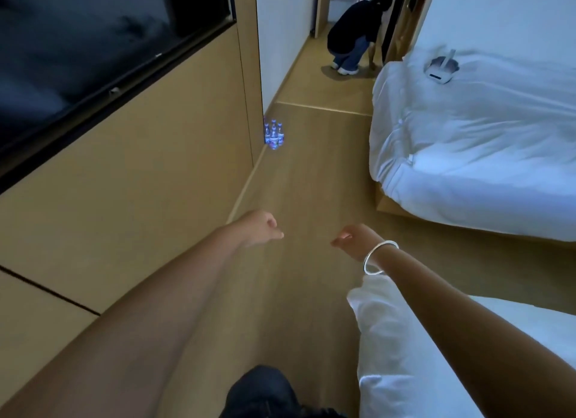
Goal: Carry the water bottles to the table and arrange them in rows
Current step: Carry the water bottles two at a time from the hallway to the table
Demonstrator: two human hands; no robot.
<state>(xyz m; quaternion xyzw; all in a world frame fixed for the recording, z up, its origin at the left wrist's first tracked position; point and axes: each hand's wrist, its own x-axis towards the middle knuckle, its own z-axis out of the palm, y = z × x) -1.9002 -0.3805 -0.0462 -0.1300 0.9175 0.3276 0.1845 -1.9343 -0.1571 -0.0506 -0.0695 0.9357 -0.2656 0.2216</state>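
Both forearms are bare, with no sleeves seen. A thin silver bangle (pixel 378 258) is worn on the right wrist. Dark trousers (pixel 261 392) are worn below.

A pale wooden floor (pixel 299 181) runs between a wood-panelled wall on the left and two beds on the right. A small cluster of water bottles (pixel 274 134) stands upright on it, tight against the foot of the wall at the panel's far corner. Along the right edge stands a bed (pixel 467 143) with white bedding, and a second white-covered bed (pixel 405 355) fills the near right corner.
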